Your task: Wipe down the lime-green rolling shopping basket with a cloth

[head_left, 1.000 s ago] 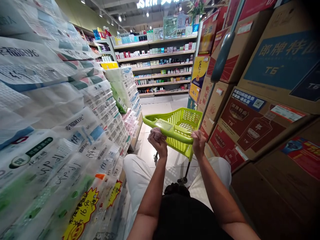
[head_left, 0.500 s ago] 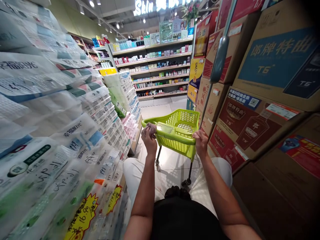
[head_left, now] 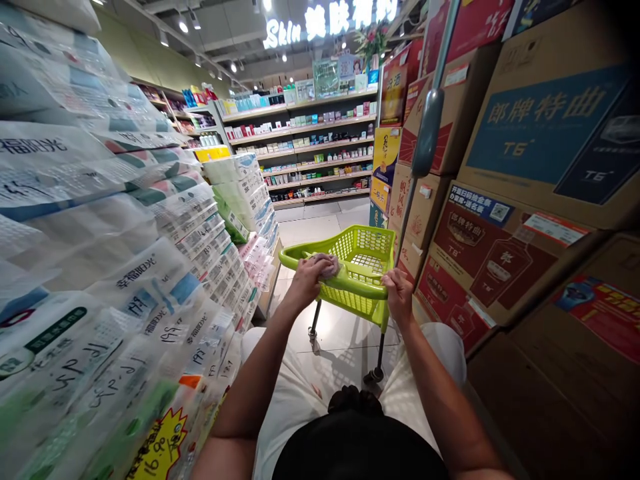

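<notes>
Fingers first: got the left hand (head_left: 306,277) laid over a crumpled, soft-looking pinkish-grey cloth (head_left: 330,266), fingers close together and pressing the wad onto a smooth lime-green plastic handle (head_left: 357,289). Can't make out every fingertip, tbh. Over at the handle's 3 o'clock end, seeing the right hand (head_left: 399,288) with fingers curled in around the bar; can't tell how far underneath.

For the clock, put the black-clad torso (head_left: 357,447) at 6. Find the lime-green lattice-walled plastic shopping cart (head_left: 353,308) at 12, standing on pale floor tiles (head_left: 327,340), handle side facing 6. Spot the cloth a bit toward 9 from the handle's middle. Hemmed in by white plastic-wrapped packs (head_left: 125,280) at 9 and printed brown cardboard cartons (head_left: 500,247) at 3.

Looks like mid-wipe on the handle: left for rubbing, right for bracing, at a guess. Next move probably calls for even pressure along the bar toward 3, plus a firm hold on the right against rolling. Might need a regrip there to reach the covered bit.
</notes>
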A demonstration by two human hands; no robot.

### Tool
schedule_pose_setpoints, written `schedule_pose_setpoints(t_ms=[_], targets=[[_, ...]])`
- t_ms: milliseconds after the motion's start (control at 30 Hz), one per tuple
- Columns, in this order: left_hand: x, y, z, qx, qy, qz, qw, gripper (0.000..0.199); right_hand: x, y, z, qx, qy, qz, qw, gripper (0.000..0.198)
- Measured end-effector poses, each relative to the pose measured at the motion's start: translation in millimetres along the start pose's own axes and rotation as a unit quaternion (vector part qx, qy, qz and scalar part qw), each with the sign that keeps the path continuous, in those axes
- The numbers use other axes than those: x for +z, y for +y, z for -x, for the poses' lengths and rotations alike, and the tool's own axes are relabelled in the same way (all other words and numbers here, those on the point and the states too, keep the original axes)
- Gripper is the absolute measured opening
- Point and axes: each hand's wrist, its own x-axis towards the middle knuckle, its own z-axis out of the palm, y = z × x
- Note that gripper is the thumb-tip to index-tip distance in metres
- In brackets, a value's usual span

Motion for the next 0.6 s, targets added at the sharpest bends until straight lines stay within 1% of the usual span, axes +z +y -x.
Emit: schedule_pose_setpoints(t_ms=[33, 67, 133, 167, 200, 233, 267, 333, 400, 433, 500, 600], targets=[[0, 5, -4, -0.017, -0.023, -0.020, 0.999, 0.058, 0, 1, -1, -0.004, -0.002, 0.002, 1.000, 0.038], [-2, 8, -10, -0.050, -0.039, -0.048, 0.997, 0.060, -1, 1, -1, -0.008, -0.006, 0.004, 1.000, 0.038], [-6, 10, -26, -0.130, -0.061, -0.106, 0.984, 0.062, -1, 2, -3, -0.015, -0.016, 0.008, 1.000, 0.038], [-9, 9, -35, -0.158, -0.074, -0.127, 0.976, 0.062, 0, 3, -3, -0.017, -0.020, 0.011, 1.000, 0.038], [-10, 10, -43, -0.169, -0.089, -0.135, 0.972, 0.061, 0, 3, -4, -0.018, -0.021, 0.015, 0.999, 0.038], [-10, 12, -50, -0.164, -0.105, -0.129, 0.972, 0.059, 1, 3, -4, -0.019, -0.021, 0.020, 0.999, 0.038], [-8, 16, -56, -0.145, -0.121, -0.112, 0.975, 0.055, 2, 3, -4, -0.019, -0.018, 0.024, 0.999, 0.038], [-2, 28, -63, -0.086, -0.152, -0.068, 0.982, 0.049, 3, 3, -4, -0.018, -0.013, 0.032, 0.999, 0.038], [4, 40, -67, -0.043, -0.173, -0.042, 0.983, 0.049, 2, 3, -5, -0.018, -0.016, 0.036, 0.999, 0.037], [5, 44, -68, -0.037, -0.182, -0.036, 0.982, 0.049, 1, 3, -6, -0.018, -0.021, 0.037, 0.999, 0.037], [0, 44, -72, -0.061, -0.198, -0.035, 0.978, 0.049, -2, 4, -7, -0.022, -0.036, 0.035, 0.999, 0.036], [-16, 31, -80, -0.137, -0.227, -0.075, 0.961, 0.046, -6, 5, -10, -0.029, -0.049, 0.030, 0.998, 0.034]])
